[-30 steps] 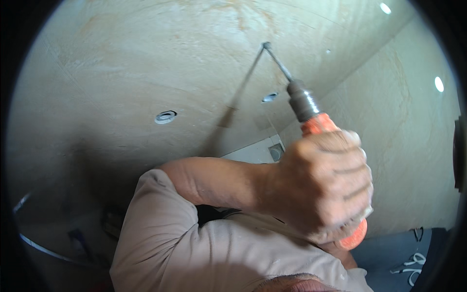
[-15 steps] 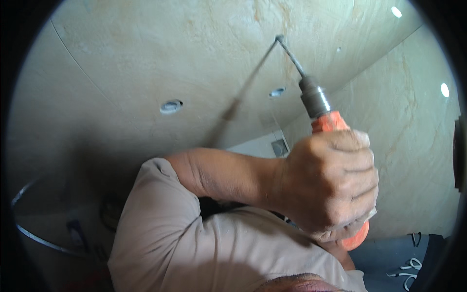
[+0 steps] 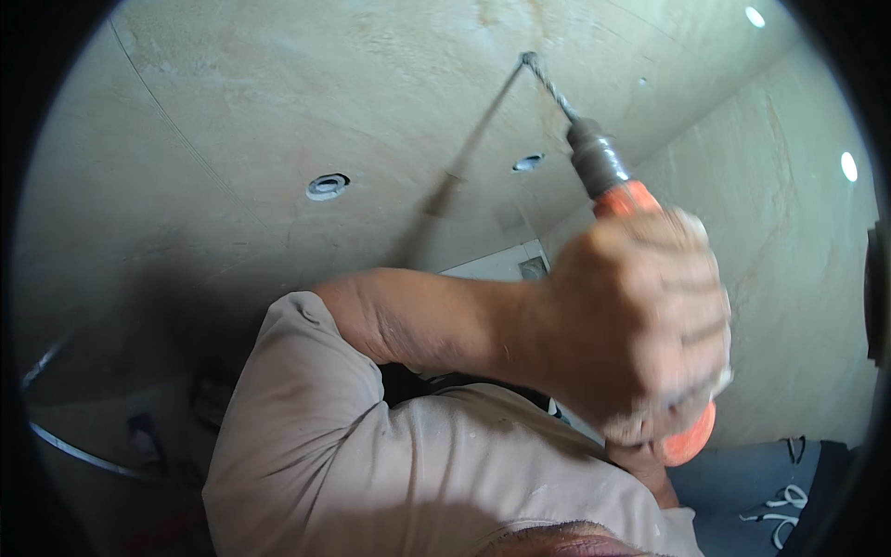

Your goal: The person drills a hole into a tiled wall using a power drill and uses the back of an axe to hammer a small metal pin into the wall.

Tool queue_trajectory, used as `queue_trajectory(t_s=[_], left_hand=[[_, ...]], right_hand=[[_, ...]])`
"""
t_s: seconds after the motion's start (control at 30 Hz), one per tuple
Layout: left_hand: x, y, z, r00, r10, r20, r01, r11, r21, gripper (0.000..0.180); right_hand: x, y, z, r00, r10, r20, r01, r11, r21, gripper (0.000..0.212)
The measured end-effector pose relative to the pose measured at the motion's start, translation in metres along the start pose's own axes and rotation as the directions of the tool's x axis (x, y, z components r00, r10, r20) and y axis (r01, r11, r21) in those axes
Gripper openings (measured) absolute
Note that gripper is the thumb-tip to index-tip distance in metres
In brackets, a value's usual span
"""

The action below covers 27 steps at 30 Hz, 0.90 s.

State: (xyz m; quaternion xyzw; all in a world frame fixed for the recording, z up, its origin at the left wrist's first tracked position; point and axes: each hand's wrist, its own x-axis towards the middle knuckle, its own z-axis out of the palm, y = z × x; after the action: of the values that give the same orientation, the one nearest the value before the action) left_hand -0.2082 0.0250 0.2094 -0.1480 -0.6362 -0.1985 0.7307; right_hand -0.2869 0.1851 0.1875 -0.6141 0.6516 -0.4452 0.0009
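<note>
The left hand (image 3: 640,325) is clamped on an orange drill (image 3: 626,198), its knuckles turned toward the right and its outline slightly blurred. The left forearm (image 3: 436,316) crosses in front of the chest, bare below a pale short sleeve (image 3: 288,399). The drill slants up and to the left, its rounded orange end (image 3: 689,436) showing below the fist and its grey metal chuck (image 3: 599,158) above it. From the chuck runs a thin spiral bit (image 3: 554,91), whose tip meets the pale, veined wall (image 3: 278,111) at a small grey spot; how deep it goes cannot be told.

The right forearm (image 3: 654,473) shows only as a short stretch of skin beneath the drill's end. The right hand is mostly or wholly hidden behind the left hand and the drill, so its grip cannot be told.

A long shadow (image 3: 445,190) falls on the wall and meets the bit at its tip. To the left of the shadow sits a round fitting (image 3: 328,187), and to its right, near the chuck, a smaller oval opening (image 3: 527,163). A second wall (image 3: 770,306) joins at the right. At lower right, white cord (image 3: 787,498) lies looped on a grey surface (image 3: 719,483).
</note>
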Motion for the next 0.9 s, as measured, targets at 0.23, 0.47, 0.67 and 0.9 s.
queue_trajectory(t_s=[0.23, 0.47, 0.67, 0.9], left_hand=[[-0.001, 0.006, 0.004, 0.994, -0.038, 0.105, 0.034, 0.999, 0.033, 0.021], [0.006, 0.016, 0.018, 0.973, -0.039, 0.227, 0.029, 0.998, 0.05, 0.021], [0.01, 0.015, 0.004, 0.923, -0.096, 0.372, 0.06, 0.992, 0.108, 0.017], [0.013, 0.008, 0.006, 0.874, -0.113, 0.472, 0.048, 0.988, 0.148, 0.014]], right_hand=[[-0.008, 0.0, -0.012, 0.999, -0.038, -0.003, 0.038, 0.999, 0.026, 0.029], [-0.014, 0.006, -0.021, 1.0, -0.02, 0.004, 0.02, 1.0, 0.006, 0.031], [-0.015, 0.007, -0.015, 0.999, -0.034, 0.032, 0.033, 0.999, 0.032, 0.033], [-0.012, 0.01, -0.014, 0.999, -0.03, 0.034, 0.029, 0.999, 0.017, 0.034]])
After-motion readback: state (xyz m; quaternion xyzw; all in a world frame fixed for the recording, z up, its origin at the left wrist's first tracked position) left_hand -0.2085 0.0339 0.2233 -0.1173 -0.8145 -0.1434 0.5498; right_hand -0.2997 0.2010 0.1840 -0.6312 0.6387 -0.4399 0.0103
